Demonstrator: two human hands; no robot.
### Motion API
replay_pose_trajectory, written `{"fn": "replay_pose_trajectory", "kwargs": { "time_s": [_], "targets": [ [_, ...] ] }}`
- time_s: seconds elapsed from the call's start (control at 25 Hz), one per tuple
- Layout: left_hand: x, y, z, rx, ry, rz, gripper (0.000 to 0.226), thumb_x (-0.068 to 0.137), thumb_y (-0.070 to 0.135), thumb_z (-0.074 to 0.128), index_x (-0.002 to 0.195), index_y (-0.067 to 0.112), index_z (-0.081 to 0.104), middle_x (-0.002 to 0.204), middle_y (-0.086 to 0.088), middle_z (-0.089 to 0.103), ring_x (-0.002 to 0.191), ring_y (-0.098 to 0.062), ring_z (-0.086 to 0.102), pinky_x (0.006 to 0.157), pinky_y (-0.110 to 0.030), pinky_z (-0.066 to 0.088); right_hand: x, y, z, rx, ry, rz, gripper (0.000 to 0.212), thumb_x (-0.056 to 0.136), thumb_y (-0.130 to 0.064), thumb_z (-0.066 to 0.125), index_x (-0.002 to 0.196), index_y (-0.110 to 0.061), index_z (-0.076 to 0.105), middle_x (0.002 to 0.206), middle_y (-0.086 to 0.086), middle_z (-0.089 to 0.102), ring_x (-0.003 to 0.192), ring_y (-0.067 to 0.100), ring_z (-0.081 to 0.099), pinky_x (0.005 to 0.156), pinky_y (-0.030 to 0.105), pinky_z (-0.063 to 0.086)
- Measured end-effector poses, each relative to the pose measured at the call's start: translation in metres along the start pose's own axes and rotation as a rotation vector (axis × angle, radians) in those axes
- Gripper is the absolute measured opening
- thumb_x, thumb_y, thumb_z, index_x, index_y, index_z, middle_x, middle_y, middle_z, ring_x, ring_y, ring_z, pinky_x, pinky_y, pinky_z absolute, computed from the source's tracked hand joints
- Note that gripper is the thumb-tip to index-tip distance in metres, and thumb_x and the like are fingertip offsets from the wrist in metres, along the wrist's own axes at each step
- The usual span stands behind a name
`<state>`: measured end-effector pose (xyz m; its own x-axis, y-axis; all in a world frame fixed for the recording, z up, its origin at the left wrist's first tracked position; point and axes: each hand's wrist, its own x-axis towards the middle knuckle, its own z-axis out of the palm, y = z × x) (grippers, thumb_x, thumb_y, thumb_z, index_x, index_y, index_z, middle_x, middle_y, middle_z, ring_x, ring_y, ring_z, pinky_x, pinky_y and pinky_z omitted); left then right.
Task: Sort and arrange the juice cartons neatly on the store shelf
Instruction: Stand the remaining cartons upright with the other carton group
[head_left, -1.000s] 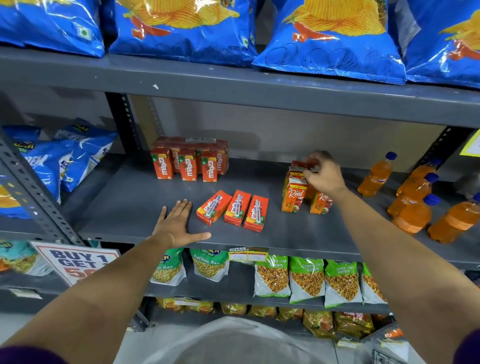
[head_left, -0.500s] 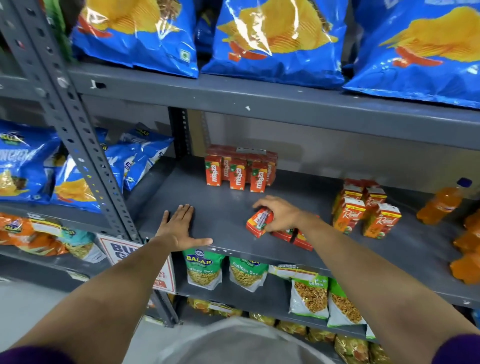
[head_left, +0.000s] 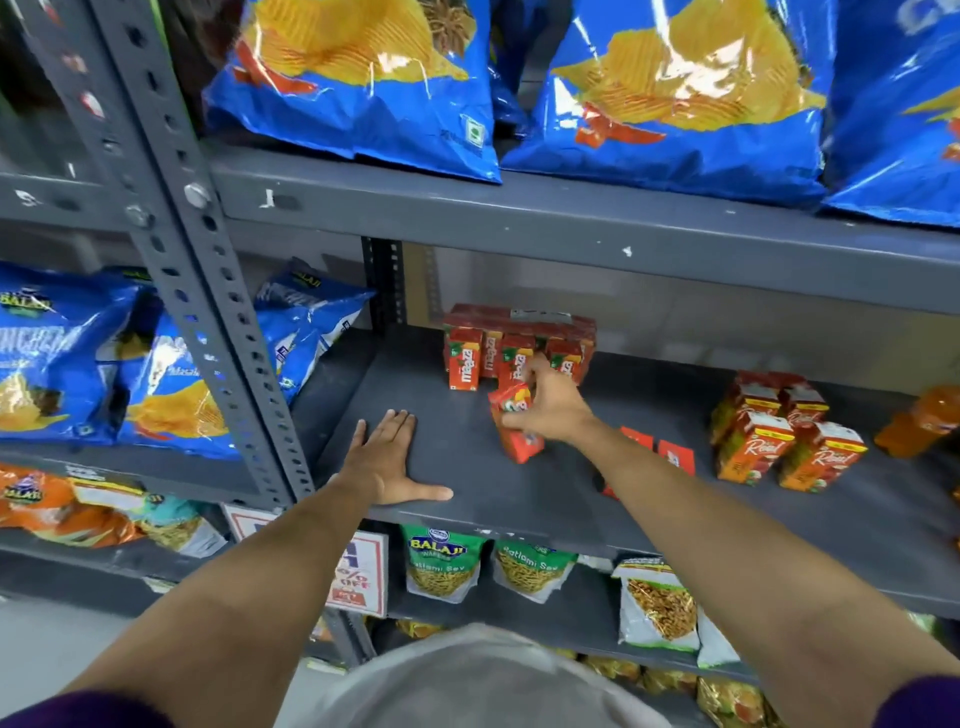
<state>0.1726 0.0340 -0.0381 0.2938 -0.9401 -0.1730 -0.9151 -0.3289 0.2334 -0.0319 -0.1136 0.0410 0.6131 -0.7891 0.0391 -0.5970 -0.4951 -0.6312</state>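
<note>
A person's right hand (head_left: 553, 408) is gripping a red juice carton (head_left: 514, 423), fingers closed around it, its base touching the grey shelf (head_left: 519, 499) just in front of the row of matching cartons (head_left: 511, 345) at the back; half a second ago the same carton was being lifted from the flat-lying group nearer the front edge. Two flat cartons (head_left: 670, 454) are remaining behind the forearm. The left hand (head_left: 387, 460) is still pressing flat on the shelf, fingers spread and holding nothing.
</note>
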Motion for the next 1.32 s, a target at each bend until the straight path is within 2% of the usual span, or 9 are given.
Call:
{"fn": "replay_pose_trajectory", "kwargs": {
  "time_s": [0.12,0.28,0.52,0.64,0.72,0.8,1.0,1.16,1.32],
  "targets": [
    [0.007,-0.006,-0.003,0.026,-0.048,0.017,0.143,0.043,0.097,0.043,0.152,0.017,-0.004,0.163,0.001,-0.006,0.147,-0.013,-0.012,0.118,-0.048,-0.012,0.024,-0.029,0.017,0.001,0.11,0.027,0.061,0.061,-0.037,0.082,0.109,-0.014,0.052,0.096,-0.001,0.065,0.087,0.016,0.063,0.074,0.026,0.049],
    [0.01,-0.006,-0.003,0.028,-0.075,0.017,0.147,0.04,0.098,0.041,0.151,0.017,-0.01,0.162,0.002,-0.013,0.147,-0.015,-0.015,0.117,-0.05,-0.013,0.044,-0.047,0.031,-0.173,0.11,0.018,0.054,0.07,-0.044,0.077,0.111,-0.012,0.063,0.112,0.009,0.069,0.103,0.026,0.064,0.09,0.034,0.05],
    [0.012,-0.008,0.0,-0.016,-0.064,0.014,0.151,0.035,0.101,0.04,0.151,0.019,-0.011,0.161,0.004,-0.016,0.146,-0.014,-0.019,0.116,-0.051,-0.017,0.052,-0.069,0.039,-0.406,0.043,-0.002,0.064,0.07,-0.059,0.071,0.116,-0.017,0.058,0.112,0.009,0.066,0.106,0.03,0.061,0.084,0.038,0.051],
    [0.012,-0.009,0.002,-0.016,-0.063,0.01,0.151,0.035,0.102,0.038,0.151,0.02,-0.013,0.161,0.005,-0.017,0.145,-0.014,-0.021,0.115,-0.05,-0.018,0.06,-0.079,0.033,-0.46,-0.033,-0.028,0.064,0.076,-0.069,0.056,0.111,-0.015,0.062,0.1,0.01,0.066,0.102,0.028,0.062,0.085,0.036,0.051],
    [0.012,-0.01,0.003,-0.018,-0.066,0.012,0.151,0.034,0.102,0.039,0.151,0.02,-0.013,0.161,0.005,-0.018,0.145,-0.014,-0.021,0.115,-0.05,-0.019,0.064,-0.084,0.029,-0.414,-0.091,-0.024,0.057,0.084,-0.066,0.048,0.104,-0.015,0.065,0.093,0.01,0.069,0.097,0.027,0.065,0.088,0.034,0.05],
    [0.012,-0.01,0.003,-0.019,-0.065,0.011,0.152,0.034,0.102,0.038,0.151,0.02,-0.014,0.161,0.005,-0.018,0.145,-0.014,-0.021,0.115,-0.051,-0.018,0.068,-0.087,0.028,-0.465,-0.114,-0.053,0.05,0.087,-0.062,0.047,0.101,-0.018,0.066,0.103,0.008,0.069,0.102,0.026,0.063,0.085,0.033,0.048],
    [0.012,-0.011,0.002,-0.017,-0.061,0.011,0.152,0.033,0.103,0.036,0.151,0.02,-0.014,0.161,0.005,-0.018,0.145,-0.014,-0.021,0.115,-0.051,-0.018,0.069,-0.087,0.032,-0.497,-0.117,-0.096,0.016,0.081,-0.04,0.064,0.092,-0.029,0.065,0.115,-0.002,0.063,0.108,0.024,0.056,0.082,0.032,0.043],
    [0.012,-0.01,0.003,-0.01,-0.064,0.013,0.152,0.033,0.103,0.036,0.15,0.02,-0.014,0.161,0.005,-0.018,0.145,-0.014,-0.021,0.115,-0.051,-0.018,0.062,-0.079,0.028,-0.418,-0.149,-0.133,0.024,0.076,-0.03,0.067,0.098,-0.024,0.061,0.11,0.0,0.062,0.099,0.024,0.058,0.075,0.03,0.043],
    [0.012,-0.009,0.001,-0.002,-0.073,0.003,0.153,0.031,0.103,0.035,0.15,0.021,-0.015,0.16,0.005,-0.019,0.145,-0.015,-0.022,0.115,-0.051,-0.018,0.056,-0.066,0.012,-0.292,-0.208,-0.122,0.049,0.076,-0.024,0.07,0.119,-0.016,0.049,0.121,0.009,0.057,0.107,0.026,0.055,0.088,0.035,0.047]
  ]
}}
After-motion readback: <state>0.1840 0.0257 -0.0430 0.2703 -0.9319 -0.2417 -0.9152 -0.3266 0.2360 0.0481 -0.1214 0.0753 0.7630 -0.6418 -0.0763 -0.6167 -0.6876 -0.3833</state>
